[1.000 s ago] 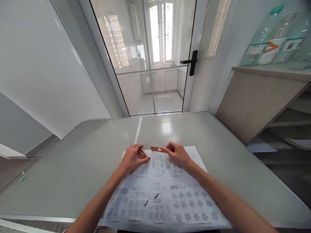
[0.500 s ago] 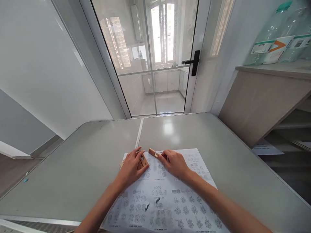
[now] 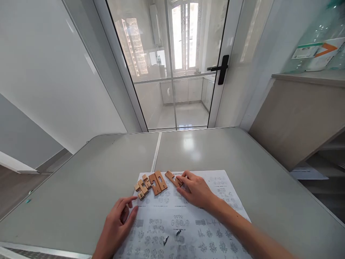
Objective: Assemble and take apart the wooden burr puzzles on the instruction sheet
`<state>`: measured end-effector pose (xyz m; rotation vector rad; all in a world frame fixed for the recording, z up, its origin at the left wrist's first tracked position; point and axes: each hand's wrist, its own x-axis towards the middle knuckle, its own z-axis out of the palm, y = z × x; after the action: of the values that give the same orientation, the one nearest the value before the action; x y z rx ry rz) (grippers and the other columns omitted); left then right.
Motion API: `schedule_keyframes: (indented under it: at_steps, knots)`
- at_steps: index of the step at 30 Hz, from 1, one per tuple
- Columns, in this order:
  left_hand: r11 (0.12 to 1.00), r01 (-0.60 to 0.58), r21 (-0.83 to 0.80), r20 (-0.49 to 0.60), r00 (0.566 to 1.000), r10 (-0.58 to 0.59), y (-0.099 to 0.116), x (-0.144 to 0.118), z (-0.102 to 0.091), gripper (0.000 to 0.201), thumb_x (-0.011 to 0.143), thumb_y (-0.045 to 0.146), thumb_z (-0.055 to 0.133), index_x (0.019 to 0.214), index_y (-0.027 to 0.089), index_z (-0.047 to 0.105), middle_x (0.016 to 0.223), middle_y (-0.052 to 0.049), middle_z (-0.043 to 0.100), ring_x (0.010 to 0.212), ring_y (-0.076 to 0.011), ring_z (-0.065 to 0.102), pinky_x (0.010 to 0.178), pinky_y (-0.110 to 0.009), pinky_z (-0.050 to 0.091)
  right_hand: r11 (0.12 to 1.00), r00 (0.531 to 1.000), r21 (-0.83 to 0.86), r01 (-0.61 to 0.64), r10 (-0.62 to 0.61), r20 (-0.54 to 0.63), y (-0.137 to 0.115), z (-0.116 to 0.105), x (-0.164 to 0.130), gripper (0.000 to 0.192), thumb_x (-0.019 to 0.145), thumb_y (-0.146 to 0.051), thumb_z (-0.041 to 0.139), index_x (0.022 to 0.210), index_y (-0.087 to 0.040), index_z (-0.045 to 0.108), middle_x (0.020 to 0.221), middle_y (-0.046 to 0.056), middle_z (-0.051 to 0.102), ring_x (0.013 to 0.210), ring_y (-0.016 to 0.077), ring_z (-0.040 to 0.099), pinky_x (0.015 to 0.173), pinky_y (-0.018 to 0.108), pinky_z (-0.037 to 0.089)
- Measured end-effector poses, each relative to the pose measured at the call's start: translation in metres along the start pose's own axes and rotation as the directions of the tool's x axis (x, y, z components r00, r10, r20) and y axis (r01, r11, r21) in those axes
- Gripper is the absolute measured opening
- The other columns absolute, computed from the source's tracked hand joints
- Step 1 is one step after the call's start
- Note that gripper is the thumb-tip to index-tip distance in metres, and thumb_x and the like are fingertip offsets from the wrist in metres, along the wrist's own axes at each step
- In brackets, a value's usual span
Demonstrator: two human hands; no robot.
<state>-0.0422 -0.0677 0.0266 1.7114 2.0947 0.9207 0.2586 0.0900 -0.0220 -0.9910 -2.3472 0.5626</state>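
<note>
My right hand [image 3: 196,190] pinches the right end of a notched wooden puzzle piece [image 3: 170,176], which lies low over the printed sheet [image 3: 185,212]. Empty, my left hand [image 3: 117,223] rests at the sheet's left edge, thumb and index finger apart. Its index fingertip is close to a small wooden piece marked 3 [image 3: 141,195]. That piece belongs to a cluster of interlocking notched wooden pieces [image 3: 145,182]. Right of the cluster, two flat slotted wooden pieces lie side by side, one marked 1 [image 3: 155,185] and one marked 2 [image 3: 161,181].
The sheet lies on a grey table [image 3: 81,187] with a pale seam strip [image 3: 156,151]. Beyond stands a glass door with a black handle [image 3: 222,69]. On the right, plastic bottles [image 3: 309,59] stand on a shelf unit [image 3: 291,118].
My left hand has let go of the wooden pieces and drawn back toward me, leftward, uncovering them. The right hand keeps its hold on the notched piece. The view has shifted slightly.
</note>
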Motion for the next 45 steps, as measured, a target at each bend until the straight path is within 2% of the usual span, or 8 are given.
schedule_keyframes:
  at_steps: [2,4,7,15,19,22,32,45]
  knots:
    - [0.989,0.129,-0.072,0.004,0.992,-0.129,-0.003,0.002,-0.008,0.056,0.087,0.072,0.066,0.112,0.023,0.077,0.077,-0.002,0.069,0.062,-0.0194,0.061,0.06,-0.028,0.054,0.999,0.998,0.02,0.047,-0.048,0.04,-0.001,-0.002,-0.002,0.033,0.098,-0.033,0.069,0.131,-0.028,0.07,0.119,0.008,0.069,0.092,0.0223,0.069,0.082,0.035,0.055]
    - [0.958,0.237,-0.164,0.026,0.971,-0.236,-0.004,0.003,-0.012,0.061,0.083,0.077,0.067,0.107,0.022,0.077,0.083,-0.004,0.076,0.073,-0.0235,0.07,0.063,-0.029,0.057,0.996,0.994,0.038,0.086,-0.088,0.063,-0.002,-0.002,-0.003,0.034,0.099,-0.034,0.068,0.133,-0.03,0.07,0.12,0.008,0.069,0.089,0.0215,0.069,0.081,0.035,0.054]
    - [0.921,0.297,-0.25,0.032,0.954,-0.299,-0.004,0.003,-0.012,0.065,0.08,0.08,0.068,0.105,0.021,0.077,0.091,-0.007,0.08,0.082,-0.0272,0.074,0.068,-0.031,0.061,0.992,0.99,0.052,0.118,-0.122,0.071,0.0,0.0,-0.005,0.034,0.102,-0.034,0.066,0.136,-0.031,0.07,0.122,0.008,0.069,0.082,0.0195,0.067,0.08,0.036,0.055]
    - [0.91,0.331,-0.25,0.027,0.942,-0.335,-0.008,0.003,-0.007,0.066,0.077,0.081,0.068,0.105,0.021,0.077,0.087,-0.006,0.079,0.08,-0.0265,0.073,0.068,-0.031,0.059,0.992,0.994,0.081,0.099,-0.102,0.042,0.003,0.006,-0.004,0.026,0.104,-0.032,0.063,0.129,-0.029,0.071,0.115,0.008,0.071,0.075,0.0186,0.066,0.078,0.036,0.055]
    - [0.92,0.325,-0.217,0.021,0.944,-0.328,-0.009,0.003,-0.006,0.066,0.078,0.081,0.067,0.104,0.022,0.078,0.084,-0.005,0.078,0.074,-0.0252,0.07,0.064,-0.03,0.056,0.994,0.998,0.091,0.067,-0.068,0.01,0.002,0.01,-0.003,0.014,0.105,-0.029,0.061,0.112,-0.026,0.073,0.107,0.007,0.072,0.08,0.0206,0.068,0.075,0.035,0.054]
    - [0.925,0.321,-0.206,0.014,0.946,-0.325,-0.01,0.003,-0.005,0.065,0.078,0.081,0.066,0.102,0.022,0.079,0.084,-0.005,0.078,0.072,-0.0247,0.069,0.062,-0.03,0.054,0.99,0.998,0.125,0.06,-0.058,-0.017,0.002,0.013,-0.001,0.019,0.107,-0.026,0.057,0.101,-0.028,0.075,0.101,0.005,0.073,0.08,0.0202,0.068,0.073,0.033,0.052]
    - [0.927,0.316,-0.201,0.059,0.949,-0.311,-0.018,0.001,-0.004,0.064,0.085,0.078,0.064,0.112,0.021,0.077,0.088,-0.006,0.077,0.079,-0.0251,0.068,0.066,-0.03,0.053,0.989,0.994,0.103,0.11,-0.11,-0.011,0.003,0.014,-0.003,0.035,0.108,-0.021,0.052,0.121,-0.037,0.081,0.104,0.005,0.072,0.077,0.0177,0.065,0.071,0.031,0.05]
    - [0.924,0.316,-0.215,0.046,0.949,-0.313,-0.015,0.0,-0.002,0.065,0.084,0.077,0.064,0.112,0.02,0.077,0.085,-0.005,0.077,0.072,-0.0224,0.063,0.064,-0.028,0.051,0.989,0.996,0.116,0.087,-0.085,-0.023,0.0,0.011,-0.004,0.023,0.106,-0.019,0.054,0.106,-0.027,0.075,0.096,0.004,0.073,0.078,0.0183,0.068,0.069,0.031,0.051]
